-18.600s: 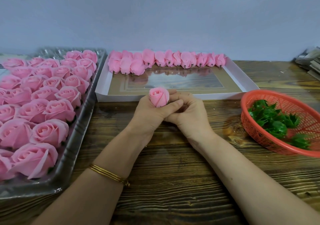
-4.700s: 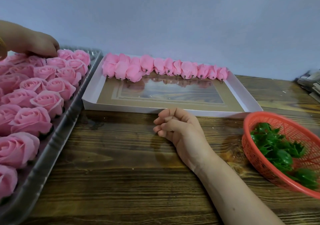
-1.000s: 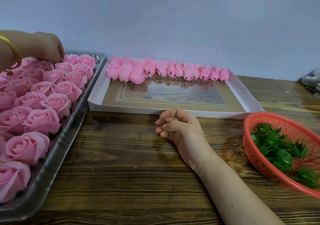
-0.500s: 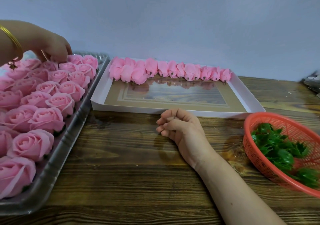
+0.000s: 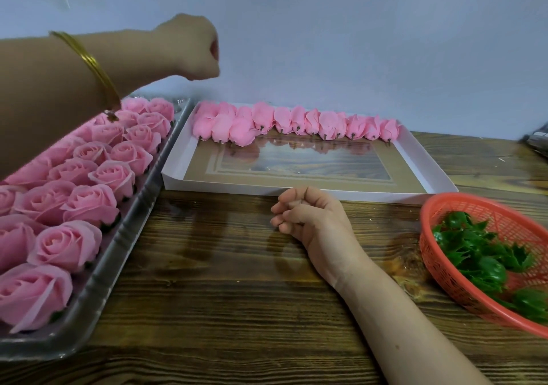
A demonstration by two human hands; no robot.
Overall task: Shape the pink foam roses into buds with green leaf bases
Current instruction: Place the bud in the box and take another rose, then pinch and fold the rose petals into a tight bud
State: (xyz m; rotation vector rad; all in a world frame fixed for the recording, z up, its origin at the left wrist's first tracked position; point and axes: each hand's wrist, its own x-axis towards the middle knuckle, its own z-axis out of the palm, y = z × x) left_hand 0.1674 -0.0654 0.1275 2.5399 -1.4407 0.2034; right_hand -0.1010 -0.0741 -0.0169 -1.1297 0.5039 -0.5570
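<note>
Seemingly between buds, the left hand (image 5: 189,48) is hovering curled above the white box's (image 5: 296,190) far-left corner, pinching something or nothing, I cannot tell. The right hand (image 5: 305,215) is resting loosely curled, apparently empty, on the tabletop (image 5: 222,281) just before the box. Pink foam roses (image 5: 98,177) are sitting face-up left of the box. Finished buds (image 5: 296,122) are lying along its far wall, tips wallward and stubs toward the person, so next, probably, comes lifting a rose and a green leaf base (image 5: 480,254).

Thin gold bangles (image 5: 89,66) with a small dangling charm circle the bare left forearm (image 5: 44,94); right forearm (image 5: 415,325) likewise bare.
</note>
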